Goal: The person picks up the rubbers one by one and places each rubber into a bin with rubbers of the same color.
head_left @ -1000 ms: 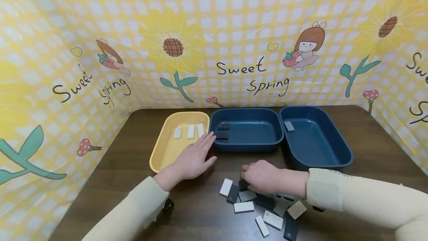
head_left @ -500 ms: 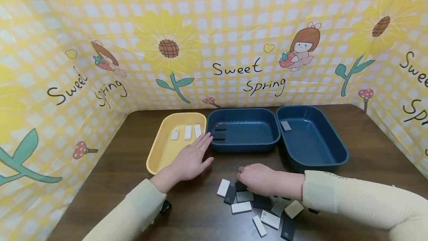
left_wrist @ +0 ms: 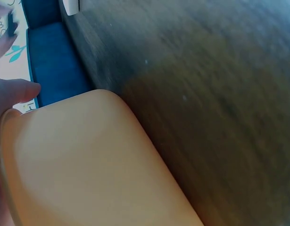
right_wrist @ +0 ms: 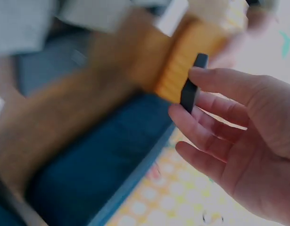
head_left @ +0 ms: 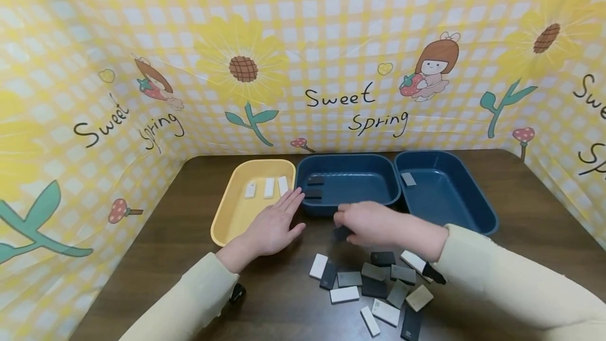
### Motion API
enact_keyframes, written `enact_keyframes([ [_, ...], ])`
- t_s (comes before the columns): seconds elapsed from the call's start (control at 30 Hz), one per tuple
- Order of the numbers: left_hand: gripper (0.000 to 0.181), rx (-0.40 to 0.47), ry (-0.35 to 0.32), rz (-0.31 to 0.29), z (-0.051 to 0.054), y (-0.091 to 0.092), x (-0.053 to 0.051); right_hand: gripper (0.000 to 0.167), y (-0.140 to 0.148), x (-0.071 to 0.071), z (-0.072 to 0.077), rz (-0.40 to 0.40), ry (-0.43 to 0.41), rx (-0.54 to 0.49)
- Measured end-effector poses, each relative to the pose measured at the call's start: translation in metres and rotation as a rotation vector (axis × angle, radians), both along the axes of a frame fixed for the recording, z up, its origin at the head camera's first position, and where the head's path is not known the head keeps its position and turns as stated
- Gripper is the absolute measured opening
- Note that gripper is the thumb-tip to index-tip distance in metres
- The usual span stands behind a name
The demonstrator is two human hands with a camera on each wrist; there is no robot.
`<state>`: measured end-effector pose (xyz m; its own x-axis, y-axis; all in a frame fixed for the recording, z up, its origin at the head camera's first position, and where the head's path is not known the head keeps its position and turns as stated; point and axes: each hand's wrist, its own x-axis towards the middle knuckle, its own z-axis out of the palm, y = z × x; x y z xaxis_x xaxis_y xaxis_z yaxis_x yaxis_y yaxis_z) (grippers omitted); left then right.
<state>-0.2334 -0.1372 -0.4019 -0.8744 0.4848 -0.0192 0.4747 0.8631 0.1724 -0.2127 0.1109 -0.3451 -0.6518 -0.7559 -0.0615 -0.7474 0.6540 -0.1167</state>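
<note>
My right hand [head_left: 374, 223] pinches a flat black rectangular block [right_wrist: 192, 89] between thumb and fingertips, held just in front of the middle blue tray [head_left: 352, 208]. In the right wrist view the block stands on edge in the grip. The left hand [head_left: 271, 228] lies over the right side of the yellow tray [head_left: 222, 214], its fingers straight and fingertips near where that tray meets the middle blue one. Below the right hand, several black, grey, white and beige blocks [head_left: 374, 287] lie in a loose cluster on the table.
Three white pieces [head_left: 269, 187] lie in the yellow tray. Two black pieces [head_left: 314, 194] are inside the middle blue tray at its left end. The right blue tray [head_left: 450, 199] has one grey piece [head_left: 408, 179]. A patterned cloth [head_left: 331, 57] surrounds the table's back and sides.
The right hand has lifted a black block from the cluster and moved it away from the body toward the middle blue tray, uncovering more blocks. The left hand stays in place.
</note>
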Motion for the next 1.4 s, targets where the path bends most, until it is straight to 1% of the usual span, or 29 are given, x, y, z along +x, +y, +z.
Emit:
enact_keyframes([
  [0.1, 0.074, 0.001, 0.000, 0.002, 0.001, 0.000, -0.001, 0.017, 0.004, -0.011, 0.015, -0.049, 0.009, -0.080],
  [0.17, 0.074, 0.004, 0.002, 0.000, 0.002, 0.000, -0.002, 0.018, 0.005, -0.020, 0.020, -0.096, 0.033, -0.111],
  [0.23, 0.074, 0.000, 0.004, -0.001, 0.003, 0.000, -0.003, 0.021, 0.004, -0.030, 0.022, -0.155, 0.058, -0.126],
  [0.3, 0.074, -0.001, 0.010, -0.001, 0.003, -0.001, -0.003, 0.023, 0.002, -0.042, 0.019, -0.223, 0.085, -0.126],
  [0.37, 0.074, -0.003, 0.013, 0.002, 0.002, -0.001, -0.004, 0.025, 0.000, -0.054, 0.014, -0.284, 0.082, -0.128],
  [0.43, 0.074, -0.003, 0.017, 0.007, 0.002, -0.001, -0.003, 0.025, -0.004, -0.067, 0.007, -0.344, 0.036, -0.128],
  [0.53, 0.074, -0.002, 0.014, 0.010, 0.002, -0.001, -0.003, 0.023, -0.010, -0.084, -0.004, -0.412, -0.071, -0.136],
  [0.6, 0.074, 0.000, 0.011, 0.009, 0.002, -0.001, -0.003, 0.021, -0.012, -0.093, -0.013, -0.450, -0.138, -0.140],
  [0.67, 0.074, 0.002, 0.009, 0.004, 0.003, 0.000, -0.002, 0.019, -0.014, -0.099, -0.022, -0.474, -0.181, -0.144],
  [0.77, 0.074, 0.005, 0.011, -0.004, 0.004, 0.000, -0.003, 0.017, -0.015, -0.105, -0.032, -0.507, -0.222, -0.131],
  [0.93, 0.073, 0.006, 0.017, -0.012, 0.005, 0.000, -0.003, 0.010, -0.015, -0.109, -0.042, -0.506, -0.278, -0.121],
  [1.2, 0.074, 0.020, 0.014, -0.015, 0.002, 0.000, -0.002, 0.012, -0.012, -0.109, -0.044, -0.485, -0.353, -0.138],
  [1.4, 0.073, 0.023, 0.014, -0.017, -0.001, 0.000, 0.000, 0.015, -0.011, -0.110, -0.046, -0.467, -0.379, -0.110],
])
